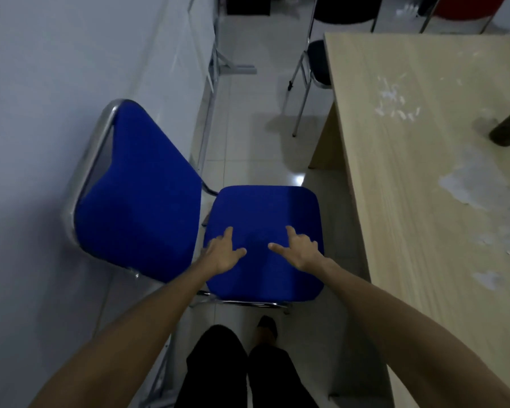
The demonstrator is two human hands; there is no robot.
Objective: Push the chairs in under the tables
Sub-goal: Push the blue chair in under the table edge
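Blue chair (pixel 262 231) is matt woven cloth on a shiny chrome metal frame (pixel 84 172). Table (pixel 418 172) looks like pale wood-grain laminate, scuffed white in spots. Floor tiles (pixel 248 98) are glossy.

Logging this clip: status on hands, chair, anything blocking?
Left hand and right hand open, over blue chair seat. Chair beside wooden table, not under. Floor between looks clear.
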